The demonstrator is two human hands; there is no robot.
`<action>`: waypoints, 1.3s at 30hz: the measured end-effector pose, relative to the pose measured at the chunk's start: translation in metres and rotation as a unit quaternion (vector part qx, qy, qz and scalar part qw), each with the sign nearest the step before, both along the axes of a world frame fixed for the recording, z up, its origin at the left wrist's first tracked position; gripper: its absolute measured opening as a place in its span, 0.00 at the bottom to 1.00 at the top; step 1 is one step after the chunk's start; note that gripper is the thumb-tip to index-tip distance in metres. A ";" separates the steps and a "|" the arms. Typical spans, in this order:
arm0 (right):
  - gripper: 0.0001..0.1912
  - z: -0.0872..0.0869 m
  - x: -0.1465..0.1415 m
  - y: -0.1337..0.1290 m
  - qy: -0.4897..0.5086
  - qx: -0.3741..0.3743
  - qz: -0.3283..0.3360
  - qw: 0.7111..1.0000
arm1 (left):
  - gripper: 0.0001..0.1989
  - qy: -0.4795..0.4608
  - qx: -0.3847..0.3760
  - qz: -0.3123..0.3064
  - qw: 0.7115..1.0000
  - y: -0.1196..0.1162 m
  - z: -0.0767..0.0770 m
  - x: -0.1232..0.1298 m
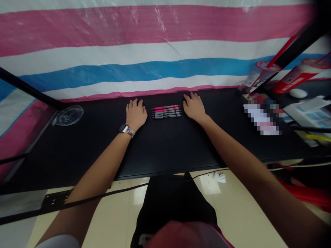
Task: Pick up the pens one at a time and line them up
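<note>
Several pens (167,112) lie side by side in a row on the black table (165,148), pink ones at the back and darker ones at the front. To their left, my left hand (136,113) rests flat on the table with its fingers spread, holding nothing; a watch with a patterned band is on that wrist. My right hand (193,106) lies just right of the pens, fingers apart and pointing toward the back edge, also holding nothing. Neither hand touches the pens.
A clear plastic lid (69,115) lies at the far left. Drink cups (297,77), a white rounded object (298,93), blurred papers (262,119) and boxes (311,112) are at the right. Striped sheeting (129,29) hangs behind. A cable (124,190) crosses before the table.
</note>
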State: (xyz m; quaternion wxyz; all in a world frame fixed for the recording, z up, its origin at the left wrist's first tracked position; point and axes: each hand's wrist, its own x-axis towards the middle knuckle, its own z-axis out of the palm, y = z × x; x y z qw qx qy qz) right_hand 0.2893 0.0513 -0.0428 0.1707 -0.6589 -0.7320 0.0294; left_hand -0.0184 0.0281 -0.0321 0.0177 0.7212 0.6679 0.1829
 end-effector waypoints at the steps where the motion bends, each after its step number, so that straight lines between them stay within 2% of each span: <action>1: 0.32 0.001 -0.001 -0.001 -0.001 0.000 -0.002 1.000 | 0.30 -0.003 -0.003 0.000 1.000 -0.001 0.002 0.001; 7: 0.32 0.001 -0.002 -0.001 0.001 0.000 -0.004 1.000 | 0.30 -0.062 0.005 -0.013 0.998 0.005 -0.005 -0.003; 11: 0.32 -0.001 -0.001 0.000 -0.001 0.007 0.001 1.000 | 0.30 -0.067 0.018 -0.027 0.997 0.008 -0.010 -0.007; 19: 0.32 -0.002 0.000 0.001 -0.002 0.006 -0.001 1.000 | 0.30 -0.078 0.014 -0.029 0.996 0.008 -0.009 -0.007; 32: 0.32 0.004 -0.002 -0.002 -0.005 -0.006 -0.007 1.000 | 0.32 -0.001 -0.006 -0.006 1.000 0.002 -0.001 -0.001; 39: 0.32 0.006 -0.003 -0.003 -0.006 -0.009 -0.005 1.000 | 0.31 0.002 -0.011 -0.006 1.000 0.001 0.000 -0.001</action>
